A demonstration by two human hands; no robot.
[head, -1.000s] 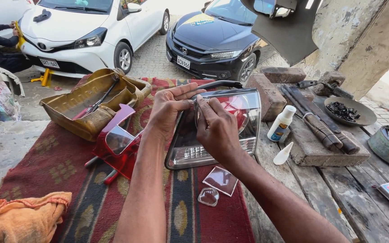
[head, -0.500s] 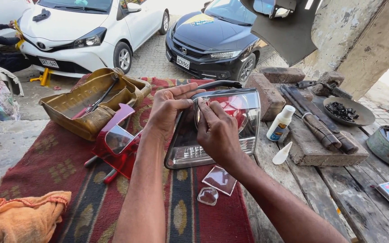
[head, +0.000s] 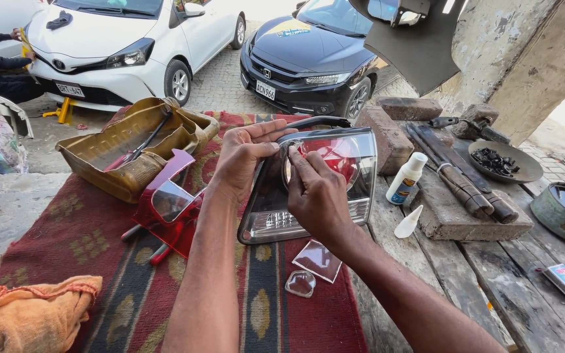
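Tail-lamp unit, red-and-clear plastic lens in a dark housing (head: 335, 189), sits frame centre, propped on the red patterned rug (head: 86, 229) over the wooden tabletop (head: 492, 287). Probably light, rigid, glossy-slick, lens crack-prone; grip the housing edges. Long axis runs lower left to upper right, lens facing camera. Left hand (head: 240, 160) clamps its upper-left edge; right hand (head: 315, 193) fingers together, pressing the lens.

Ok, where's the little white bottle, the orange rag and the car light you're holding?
White bottle (head: 405, 179): head view, on its body.
Orange rag (head: 31, 315): head view, on its folds.
Tail light (head: 348, 160): head view, on its red lens.
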